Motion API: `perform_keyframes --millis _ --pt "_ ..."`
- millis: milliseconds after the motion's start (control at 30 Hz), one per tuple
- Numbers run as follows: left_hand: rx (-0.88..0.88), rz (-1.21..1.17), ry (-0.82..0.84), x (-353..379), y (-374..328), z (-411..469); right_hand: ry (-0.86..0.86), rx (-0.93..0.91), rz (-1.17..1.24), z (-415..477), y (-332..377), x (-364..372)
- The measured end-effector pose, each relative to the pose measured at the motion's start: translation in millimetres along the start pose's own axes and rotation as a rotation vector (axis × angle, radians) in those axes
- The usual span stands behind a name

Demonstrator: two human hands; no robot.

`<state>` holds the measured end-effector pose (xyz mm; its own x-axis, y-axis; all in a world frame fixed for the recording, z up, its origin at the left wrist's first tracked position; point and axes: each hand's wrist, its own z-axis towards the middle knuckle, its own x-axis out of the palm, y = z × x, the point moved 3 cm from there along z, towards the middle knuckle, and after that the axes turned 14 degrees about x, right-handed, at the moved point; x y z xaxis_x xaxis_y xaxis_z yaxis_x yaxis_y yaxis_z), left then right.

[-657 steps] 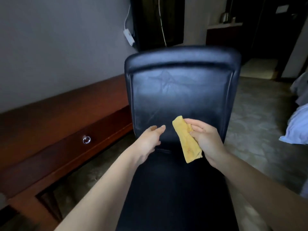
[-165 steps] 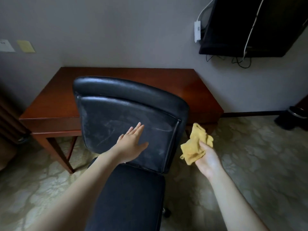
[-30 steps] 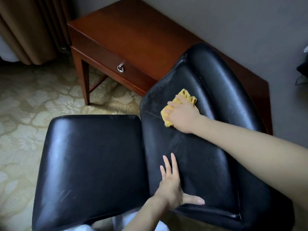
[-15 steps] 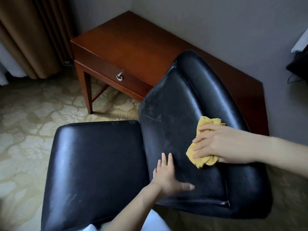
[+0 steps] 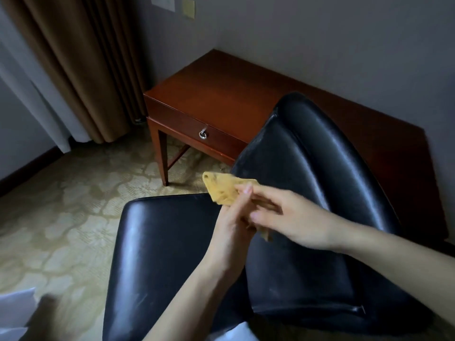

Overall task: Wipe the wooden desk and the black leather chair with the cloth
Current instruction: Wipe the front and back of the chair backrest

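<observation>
Pinching leftward-pointing cloth [image 5: 222,190]: left hand [image 5: 230,223], right hand [image 5: 295,219].

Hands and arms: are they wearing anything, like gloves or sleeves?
No. The left hand and the right hand are bare: no gloves, rings or watch show. The left forearm and right forearm are bare too, with no sleeve in view up to the picture's edge.

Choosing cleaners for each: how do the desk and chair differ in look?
The desk is reddish-brown wood, flat-topped, with a ring-pull drawer; the chair is black padded leather. The desk stands against the wall; the chair stands before it. Both surfaces shine.
</observation>
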<state>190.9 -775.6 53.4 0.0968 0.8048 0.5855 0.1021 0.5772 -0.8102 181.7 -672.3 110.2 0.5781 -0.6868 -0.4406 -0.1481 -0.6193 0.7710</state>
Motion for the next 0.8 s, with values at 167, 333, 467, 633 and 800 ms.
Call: perform_keyframes --millis 167,333,467,633,800 --pt "-0.149 0.075 -0.185 -11.9 24.6 5.0 -0.405 0.040 -0.686 -6.5 -26.2 -72.2" --pt "-0.261 0.293 -0.230 -16.2 69.2 20.7 -0.660 0.473 -1.028 -0.5 -76.5 -132.8" --pt "-0.261 0.443 -0.098 9.1 96.4 48.0 -0.670 0.402 -0.940 5.3 -80.8 -132.4" --pt "-0.090 0.577 -0.071 53.0 107.3 98.9 -0.704 0.379 -1.066 6.3 -77.8 -128.8" --pt "0.110 0.762 0.096 67.9 122.9 83.2 -0.723 0.354 -1.081 8.2 -77.0 -132.2"
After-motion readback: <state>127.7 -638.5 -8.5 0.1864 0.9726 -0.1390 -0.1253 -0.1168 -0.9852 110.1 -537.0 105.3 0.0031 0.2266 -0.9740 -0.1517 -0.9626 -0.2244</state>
